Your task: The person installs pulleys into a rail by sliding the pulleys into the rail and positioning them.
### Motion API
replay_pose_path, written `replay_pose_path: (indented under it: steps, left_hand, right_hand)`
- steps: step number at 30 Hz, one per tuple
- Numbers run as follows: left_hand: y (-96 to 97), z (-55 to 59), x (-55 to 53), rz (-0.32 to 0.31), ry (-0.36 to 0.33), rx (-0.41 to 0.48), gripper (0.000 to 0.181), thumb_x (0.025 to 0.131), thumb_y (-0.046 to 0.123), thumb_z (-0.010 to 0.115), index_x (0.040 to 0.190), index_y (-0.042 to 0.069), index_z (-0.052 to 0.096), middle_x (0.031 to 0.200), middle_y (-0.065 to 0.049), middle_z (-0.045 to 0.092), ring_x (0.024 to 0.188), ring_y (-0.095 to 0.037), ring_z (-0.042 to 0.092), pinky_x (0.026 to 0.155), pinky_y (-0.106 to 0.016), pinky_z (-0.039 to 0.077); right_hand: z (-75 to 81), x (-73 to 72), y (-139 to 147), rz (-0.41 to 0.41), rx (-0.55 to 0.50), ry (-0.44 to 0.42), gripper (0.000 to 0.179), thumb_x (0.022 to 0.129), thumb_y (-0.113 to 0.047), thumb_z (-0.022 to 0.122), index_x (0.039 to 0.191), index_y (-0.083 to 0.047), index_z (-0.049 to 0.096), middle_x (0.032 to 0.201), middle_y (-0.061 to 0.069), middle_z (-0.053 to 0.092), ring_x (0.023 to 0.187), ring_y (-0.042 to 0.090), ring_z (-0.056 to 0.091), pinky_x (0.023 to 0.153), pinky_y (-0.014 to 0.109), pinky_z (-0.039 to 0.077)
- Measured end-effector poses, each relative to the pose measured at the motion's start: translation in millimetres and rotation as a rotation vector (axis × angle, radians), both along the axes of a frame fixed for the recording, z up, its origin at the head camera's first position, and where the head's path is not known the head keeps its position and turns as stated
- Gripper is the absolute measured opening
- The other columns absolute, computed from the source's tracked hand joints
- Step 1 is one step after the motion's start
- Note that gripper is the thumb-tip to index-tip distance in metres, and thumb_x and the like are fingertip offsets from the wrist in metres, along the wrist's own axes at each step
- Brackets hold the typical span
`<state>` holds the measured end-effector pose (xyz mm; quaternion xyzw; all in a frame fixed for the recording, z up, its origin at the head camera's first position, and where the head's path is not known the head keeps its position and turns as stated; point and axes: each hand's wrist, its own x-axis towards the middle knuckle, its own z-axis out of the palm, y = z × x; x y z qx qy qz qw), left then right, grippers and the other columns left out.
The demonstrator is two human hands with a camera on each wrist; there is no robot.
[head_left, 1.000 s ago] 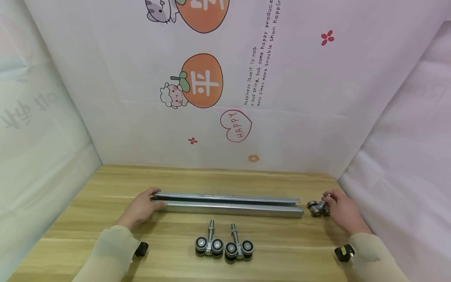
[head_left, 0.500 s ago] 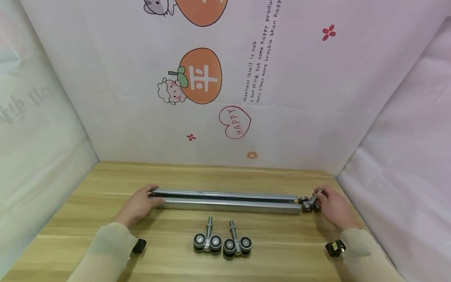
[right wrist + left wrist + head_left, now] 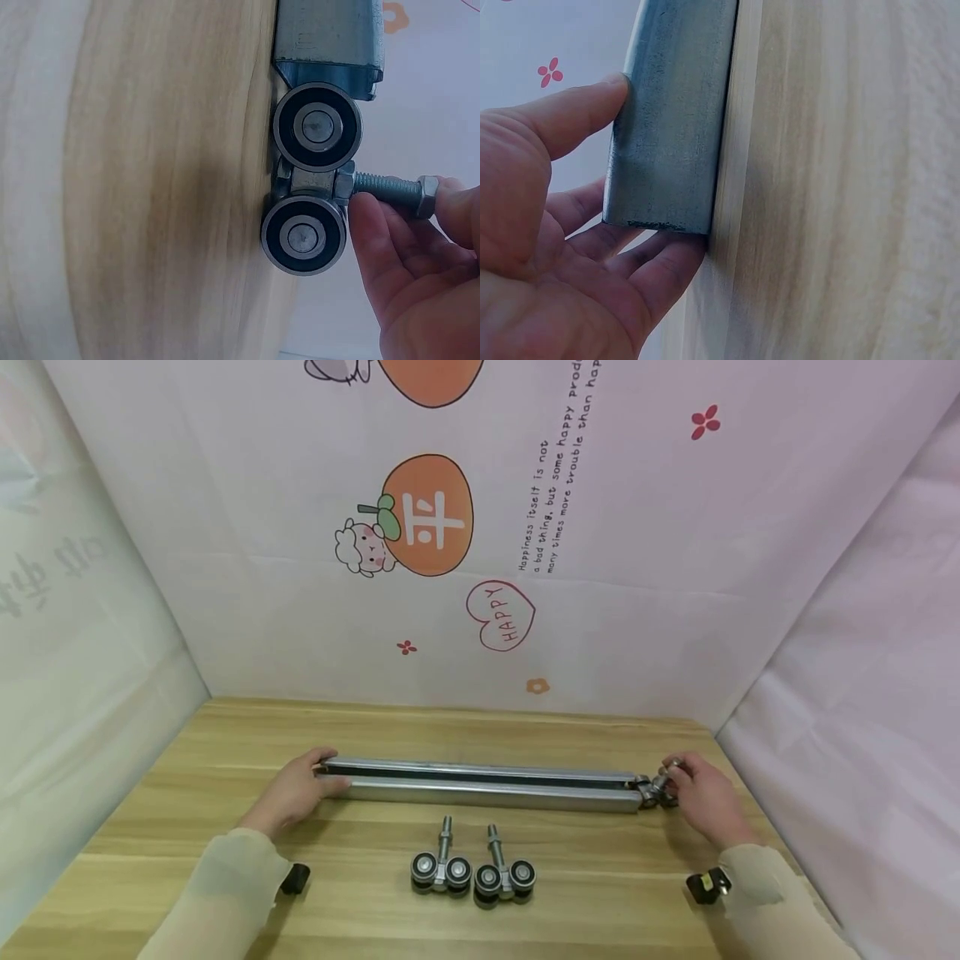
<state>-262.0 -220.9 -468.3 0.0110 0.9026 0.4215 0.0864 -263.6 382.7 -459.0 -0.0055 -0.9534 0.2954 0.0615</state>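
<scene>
Our right hand (image 3: 707, 797) pinches the roller (image 3: 312, 181) by its bolt (image 3: 386, 189) at the rail (image 3: 480, 795)'s right end, our left hand (image 3: 291, 791) grips its left, and we'd best keep the wheels square to it.

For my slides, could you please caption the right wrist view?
Right hand holds wheeled trolley by its bolt at metal rail end.

Wood-grain tabletop (image 3: 600, 893), metal rail (image 3: 480, 795) lying across, one wheeled trolley (image 3: 442, 878), second trolley (image 3: 506, 885) just beside
</scene>
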Motion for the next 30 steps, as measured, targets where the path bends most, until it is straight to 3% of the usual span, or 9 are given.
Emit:
replay_pose_path:
  steps: [11,18,30]
  left_hand:
    - [-5.2,-2.7,2.4,-0.014,0.014,-0.055,0.078,0.093,0.043,0.07,0.149,-0.001,0.038,0.147,-0.033,0.039,0.134,-0.052,0.035,0.104,-0.064,0.032]
    - [-2.4,-5.6,1.0,-0.006,0.014,-0.046,0.077,0.093,0.042,0.07,0.149,-0.001,0.038,0.146,-0.034,0.039,0.133,-0.052,0.036,0.104,-0.064,0.032]
    - [-0.3,-0.6,-0.7,-0.002,0.02,-0.048,0.076,0.094,0.04,0.07,0.15,0.0,0.038,0.146,-0.034,0.039,0.133,-0.052,0.036,0.104,-0.064,0.032]
  right_hand:
    - [-13.6,-0.5,-4,-0.005,-0.022,0.016,0.024,0.109,-0.02,0.041,0.117,-0.006,0.059,0.103,0.012,0.069,0.09,0.027,0.066,0.072,0.041,0.049]
    - [-10.5,1.1,-5,-0.004,-0.024,0.0,0.026,0.109,-0.021,0.042,0.12,-0.006,0.06,0.103,0.012,0.069,0.089,0.026,0.066,0.072,0.041,0.05]
    - [-2.6,-3.6,-7,0.022,-0.025,0.012,0.026,0.108,-0.017,0.042,0.121,-0.003,0.06,0.097,0.011,0.069,0.083,0.024,0.067,0.065,0.036,0.049]
